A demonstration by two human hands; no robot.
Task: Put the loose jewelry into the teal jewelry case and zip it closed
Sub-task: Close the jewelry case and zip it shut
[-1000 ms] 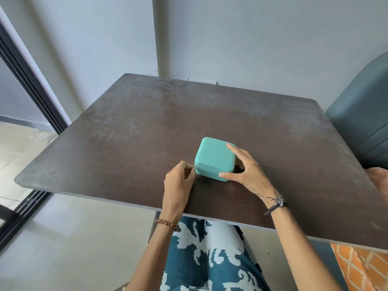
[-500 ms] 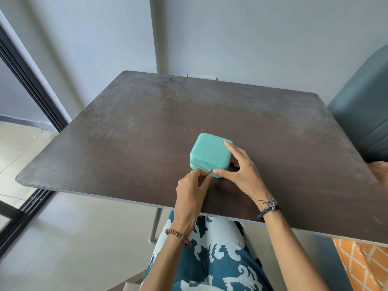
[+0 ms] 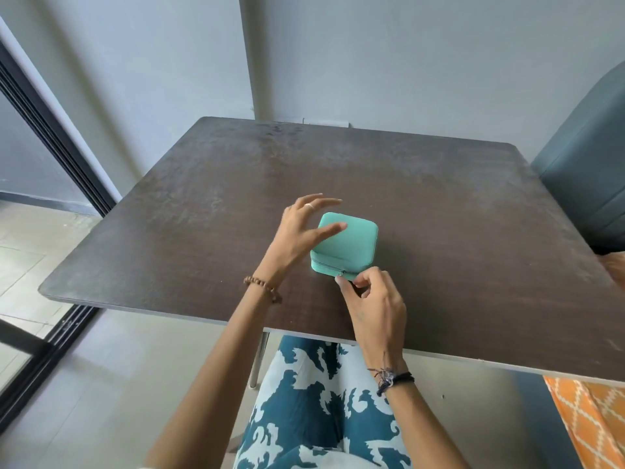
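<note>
The teal jewelry case (image 3: 351, 243) lies with its lid down on the dark table (image 3: 439, 204), near the front edge. My left hand (image 3: 302, 228) is at its left side with fingers spread; the thumb lies on the lid. My right hand (image 3: 370, 296) is at the case's near side, and its thumb and forefinger pinch the zipper pull (image 3: 343, 273) on the front face. No loose jewelry is visible on the table.
A teal upholstered seat (image 3: 588, 184) stands at the table's right. An orange patterned cushion (image 3: 595, 421) shows at the lower right. A dark sliding-door frame (image 3: 50, 157) runs along the left. My lap in patterned fabric is below the table edge.
The hands have swapped roles: my left hand let go of the zipper pull and moved to the case's lid, my right hand left the lid and took the pull on the near side.
</note>
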